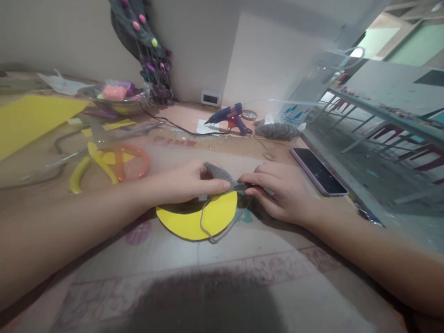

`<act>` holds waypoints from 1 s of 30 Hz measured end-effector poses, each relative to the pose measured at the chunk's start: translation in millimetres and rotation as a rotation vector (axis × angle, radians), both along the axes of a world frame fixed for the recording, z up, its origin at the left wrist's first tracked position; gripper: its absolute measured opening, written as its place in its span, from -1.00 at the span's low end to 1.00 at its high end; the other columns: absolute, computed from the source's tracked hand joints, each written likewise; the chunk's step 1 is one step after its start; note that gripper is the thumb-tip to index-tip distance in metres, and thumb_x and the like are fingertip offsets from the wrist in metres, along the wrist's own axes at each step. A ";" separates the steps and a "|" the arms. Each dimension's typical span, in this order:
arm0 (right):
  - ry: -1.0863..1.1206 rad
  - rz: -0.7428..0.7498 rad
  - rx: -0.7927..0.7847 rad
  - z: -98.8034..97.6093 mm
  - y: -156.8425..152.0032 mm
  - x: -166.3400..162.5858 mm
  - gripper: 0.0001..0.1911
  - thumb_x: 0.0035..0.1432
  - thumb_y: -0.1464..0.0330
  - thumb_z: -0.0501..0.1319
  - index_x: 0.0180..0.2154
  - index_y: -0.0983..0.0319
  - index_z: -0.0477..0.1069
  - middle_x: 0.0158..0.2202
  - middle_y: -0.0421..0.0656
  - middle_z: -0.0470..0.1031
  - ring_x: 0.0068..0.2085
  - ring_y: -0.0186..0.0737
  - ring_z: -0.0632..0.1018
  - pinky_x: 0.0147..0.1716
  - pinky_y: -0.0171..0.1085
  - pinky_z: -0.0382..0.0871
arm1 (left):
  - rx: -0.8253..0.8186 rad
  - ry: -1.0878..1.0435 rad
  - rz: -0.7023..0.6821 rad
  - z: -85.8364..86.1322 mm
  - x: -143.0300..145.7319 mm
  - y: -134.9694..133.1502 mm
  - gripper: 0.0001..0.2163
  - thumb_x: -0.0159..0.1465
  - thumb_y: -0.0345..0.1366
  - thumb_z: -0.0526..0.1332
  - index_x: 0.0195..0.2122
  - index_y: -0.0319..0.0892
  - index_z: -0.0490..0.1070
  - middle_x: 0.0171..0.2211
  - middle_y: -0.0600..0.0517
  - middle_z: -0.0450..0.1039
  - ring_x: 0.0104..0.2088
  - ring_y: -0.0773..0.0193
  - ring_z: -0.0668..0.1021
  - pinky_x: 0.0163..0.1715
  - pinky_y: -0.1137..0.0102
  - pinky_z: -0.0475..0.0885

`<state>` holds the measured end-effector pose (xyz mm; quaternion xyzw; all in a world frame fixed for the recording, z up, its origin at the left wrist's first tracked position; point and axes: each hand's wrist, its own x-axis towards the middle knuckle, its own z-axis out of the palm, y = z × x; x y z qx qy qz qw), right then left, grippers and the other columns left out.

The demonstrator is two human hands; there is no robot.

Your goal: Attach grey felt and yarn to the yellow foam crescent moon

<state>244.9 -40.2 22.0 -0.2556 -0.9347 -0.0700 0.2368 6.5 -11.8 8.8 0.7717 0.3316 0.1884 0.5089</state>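
Observation:
My left hand (187, 182) is closed round a grey yarn-wrapped piece (220, 174) held just above a yellow paper disc (197, 219) on the table. My right hand (277, 189) pinches the grey yarn strand (211, 233) at the right end of that piece. A loop of the strand hangs down across the disc. The two hands nearly touch at the fingertips.
A blue glue gun (231, 118) with a lit red light lies behind, next to a grey yarn bundle (275, 131). A phone (317, 171) lies to the right. Orange and yellow scissors (111, 164), a yellow sheet (31, 120) and a bowl (121, 99) sit at left.

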 end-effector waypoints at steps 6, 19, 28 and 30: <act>-0.031 -0.014 0.034 -0.2 -0.6 0.1 -0.74 0.33 0.32 0.08 -0.15 0.34 0.47 -0.43 -0.09 0.45 -0.41 -0.25 0.40 -0.41 -0.26 0.19 | -0.012 -0.036 -0.009 -1.2 0.0 0.8 -0.77 0.24 -0.11 0.19 -0.29 -0.16 0.49 -0.37 0.10 0.51 -0.36 0.33 0.49 -0.35 0.50 0.38; -0.079 -0.031 0.088 0.2 -1.0 -1.1 -0.72 0.35 0.31 0.04 -0.17 0.31 0.47 -0.44 -0.11 0.46 -0.42 -0.24 0.40 -0.42 -0.24 0.16 | -0.045 -0.042 -0.022 1.0 -0.3 0.1 -0.80 0.22 -0.14 0.21 -0.36 -0.16 0.47 -0.43 0.11 0.46 -0.40 0.35 0.44 -0.41 0.51 0.33; -0.084 -0.015 0.123 1.4 -0.2 -3.4 -0.73 0.35 0.36 0.04 -0.22 0.31 0.49 -0.48 -0.13 0.47 -0.46 -0.27 0.39 -0.45 -0.26 0.16 | -0.055 -0.014 -0.027 1.6 -0.7 -0.3 -0.76 0.22 -0.10 0.19 -0.37 -0.18 0.46 -0.46 0.10 0.42 -0.43 0.33 0.43 -0.42 0.48 0.32; -0.078 -0.012 0.117 1.3 -0.6 -3.7 -0.73 0.35 0.36 0.04 -0.22 0.31 0.49 -0.48 -0.13 0.47 -0.46 -0.27 0.39 -0.45 -0.26 0.15 | -0.061 -0.009 -0.027 -0.1 -0.9 0.2 -0.75 0.23 -0.08 0.19 -0.35 -0.18 0.47 -0.44 0.10 0.43 -0.42 0.33 0.44 -0.41 0.48 0.33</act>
